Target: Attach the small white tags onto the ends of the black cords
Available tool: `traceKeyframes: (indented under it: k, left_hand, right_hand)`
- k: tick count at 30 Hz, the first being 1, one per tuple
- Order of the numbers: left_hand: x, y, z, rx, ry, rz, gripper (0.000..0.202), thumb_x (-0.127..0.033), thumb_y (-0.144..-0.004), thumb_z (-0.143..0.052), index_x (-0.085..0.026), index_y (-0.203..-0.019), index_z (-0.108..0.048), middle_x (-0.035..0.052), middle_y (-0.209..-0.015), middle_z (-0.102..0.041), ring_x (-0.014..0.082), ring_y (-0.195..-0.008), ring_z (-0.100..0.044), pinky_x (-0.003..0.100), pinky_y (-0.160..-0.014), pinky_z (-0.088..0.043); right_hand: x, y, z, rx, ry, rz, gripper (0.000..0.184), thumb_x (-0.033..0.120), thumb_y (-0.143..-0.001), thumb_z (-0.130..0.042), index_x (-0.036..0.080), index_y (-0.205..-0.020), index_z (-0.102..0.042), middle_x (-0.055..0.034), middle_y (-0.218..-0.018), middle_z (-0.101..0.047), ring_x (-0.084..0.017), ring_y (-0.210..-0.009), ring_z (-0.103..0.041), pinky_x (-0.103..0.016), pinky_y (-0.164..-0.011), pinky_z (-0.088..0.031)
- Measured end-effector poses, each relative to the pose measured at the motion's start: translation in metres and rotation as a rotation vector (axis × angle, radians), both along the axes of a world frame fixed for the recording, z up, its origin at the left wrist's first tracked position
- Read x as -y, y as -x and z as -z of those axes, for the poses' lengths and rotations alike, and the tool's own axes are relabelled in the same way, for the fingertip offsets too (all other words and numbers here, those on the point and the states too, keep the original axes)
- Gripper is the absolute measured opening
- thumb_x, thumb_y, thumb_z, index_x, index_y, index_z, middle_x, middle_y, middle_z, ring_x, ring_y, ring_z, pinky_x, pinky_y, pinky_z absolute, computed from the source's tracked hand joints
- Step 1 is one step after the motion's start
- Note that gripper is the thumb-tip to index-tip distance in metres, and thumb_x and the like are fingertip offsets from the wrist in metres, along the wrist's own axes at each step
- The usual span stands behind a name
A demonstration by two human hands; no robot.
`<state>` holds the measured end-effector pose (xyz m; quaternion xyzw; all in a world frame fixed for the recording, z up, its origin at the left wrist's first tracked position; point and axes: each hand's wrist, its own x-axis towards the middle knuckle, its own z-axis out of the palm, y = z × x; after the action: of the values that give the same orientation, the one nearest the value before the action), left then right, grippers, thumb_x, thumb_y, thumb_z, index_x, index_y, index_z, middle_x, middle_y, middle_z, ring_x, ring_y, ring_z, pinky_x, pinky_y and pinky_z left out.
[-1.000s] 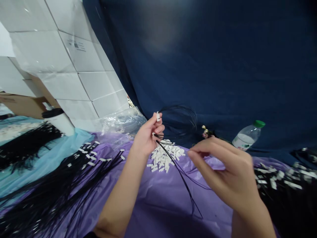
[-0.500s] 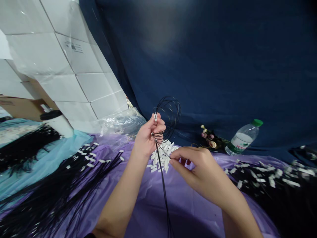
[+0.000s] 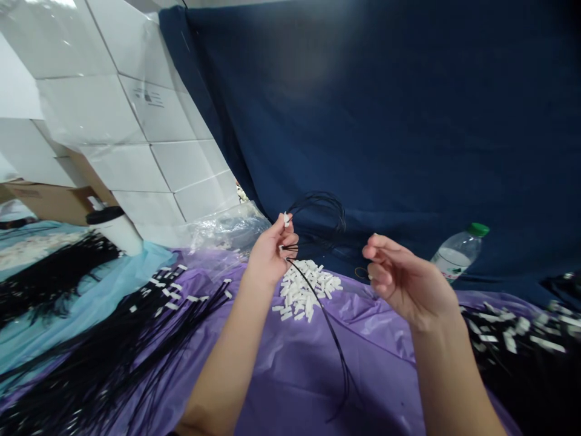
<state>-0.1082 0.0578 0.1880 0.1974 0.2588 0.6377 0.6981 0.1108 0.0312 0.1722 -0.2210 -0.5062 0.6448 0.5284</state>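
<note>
At the far left, a brown cardboard box (image 3: pixel 54 203) stands beyond a shiny light-blue plastic sheet (image 3: pixel 157 257), with a white cup with a black lid (image 3: pixel 120 233) near that sheet's far edge. A stack of white boxes under clear film (image 3: pixel 131 166) rises behind. Next, a broad bundle of black cords with white end tags (image 3: pixel 91 357) spreads over the left side of a glossy purple plastic sheet (image 3: pixel 281 363). The left hand (image 3: pixel 267 253) is raised, thumb and forefinger clamped on a small white piece (image 3: pixel 286 219); thin black cords (image 3: pixel 334 336) loop out rightward from it and trail down from the same hand over the sheet's middle. A heap of small white oblong pieces (image 3: pixel 305 289) lies near the sheet's far edge, just right of that hand. The right hand (image 3: pixel 415 284) is raised, fingers curled; I cannot tell whether its fingertips meet or hold anything. Behind its wrist stands a clear plastic bottle with a green cap (image 3: pixel 458 254); at the sheet's right edge lie more white-tagged black cords (image 3: pixel 540 375)
</note>
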Motion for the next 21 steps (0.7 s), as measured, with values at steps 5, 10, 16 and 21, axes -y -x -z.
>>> traceKeyframes:
  k: [5, 10, 16, 21]
  left_hand:
    - [0.0, -0.007, 0.004, -0.041, -0.008, -0.08, 0.014, -0.025, -0.084, -0.065, -0.012, -0.083, -0.059, -0.0039, -0.065, -0.049, 0.001, -0.04, -0.037, 0.011, -0.029, -0.022]
    - [0.003, -0.015, 0.003, -0.123, 0.002, -0.167, 0.02, -0.028, -0.077, -0.072, -0.013, -0.084, -0.061, -0.0045, -0.068, -0.046, 0.0001, -0.041, -0.035, 0.011, -0.03, -0.02]
    - [0.005, -0.019, 0.006, -0.24, -0.099, -0.217, 0.027, -0.032, -0.071, -0.077, -0.013, -0.085, -0.065, -0.0038, -0.075, -0.048, -0.0016, -0.042, -0.036, 0.011, -0.031, -0.018]
    - [0.011, -0.026, 0.01, -0.336, -0.186, -0.171, 0.027, -0.035, -0.072, -0.076, -0.014, -0.086, -0.067, -0.0049, -0.067, -0.045, -0.0006, -0.044, -0.036, 0.011, -0.034, -0.019]
  right_hand:
    - [-0.007, 0.008, 0.006, -0.051, -0.13, 0.413, 0.02, 0.039, -0.087, -0.061, 0.021, -0.092, -0.067, 0.001, -0.074, -0.061, -0.007, -0.051, -0.055, -0.019, -0.046, -0.05]
    - [-0.011, 0.014, 0.008, -0.19, -0.314, 0.742, 0.021, 0.041, -0.093, -0.054, 0.024, -0.086, -0.063, 0.0, -0.085, -0.058, -0.011, -0.072, -0.061, -0.027, -0.068, -0.056]
    - [0.005, 0.003, -0.002, -0.267, -0.414, 0.65, 0.01, 0.035, -0.088, -0.063, 0.034, -0.095, -0.071, 0.0038, -0.079, -0.053, -0.003, -0.046, -0.032, -0.018, -0.045, -0.04]
    - [0.027, 0.02, -0.001, 0.305, -0.658, 0.739, 0.028, 0.016, -0.082, -0.068, 0.029, -0.107, -0.07, 0.0003, -0.081, -0.065, -0.01, -0.058, -0.054, -0.023, -0.048, -0.045]
